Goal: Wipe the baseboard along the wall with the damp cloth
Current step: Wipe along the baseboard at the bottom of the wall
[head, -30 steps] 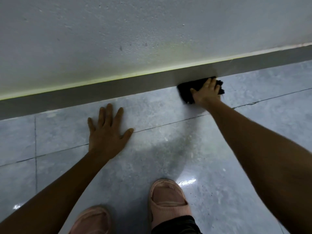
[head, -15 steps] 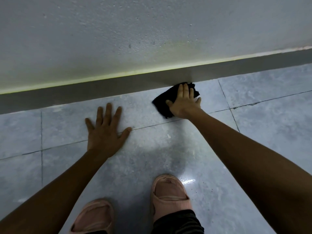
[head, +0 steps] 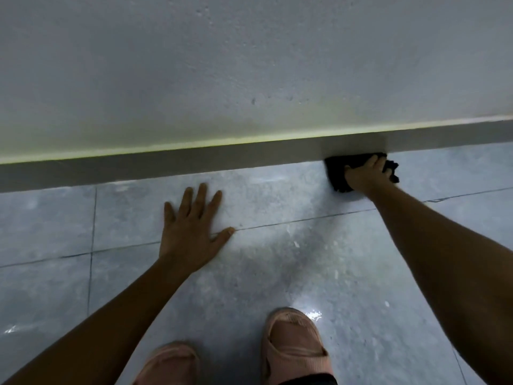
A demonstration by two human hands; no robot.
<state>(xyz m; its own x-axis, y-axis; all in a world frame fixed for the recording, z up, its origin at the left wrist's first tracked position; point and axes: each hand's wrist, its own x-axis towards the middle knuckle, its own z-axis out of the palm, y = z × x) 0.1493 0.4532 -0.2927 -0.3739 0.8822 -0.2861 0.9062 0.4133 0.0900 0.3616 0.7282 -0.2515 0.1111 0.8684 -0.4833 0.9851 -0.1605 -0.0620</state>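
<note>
A dark grey baseboard [head: 194,162] runs along the foot of the pale wall [head: 249,65], slanting up to the right. My right hand [head: 366,175] presses a black cloth [head: 337,173] against the floor right at the baseboard's lower edge, fingers curled over it. The cloth's far end [head: 392,169] sticks out beyond my fingers. My left hand [head: 191,232] lies flat on the grey tiled floor [head: 277,259], fingers spread, holding nothing, well left of the cloth.
Two feet in pink slippers [head: 294,348] stand at the bottom of the view, close behind my hands. A yellowish strip [head: 166,147] marks the top of the baseboard. Tile joints cross the glossy floor.
My right hand has slid the cloth to the right and back up against the baseboard, after having been further left and off it. My left hand has stayed planted.
</note>
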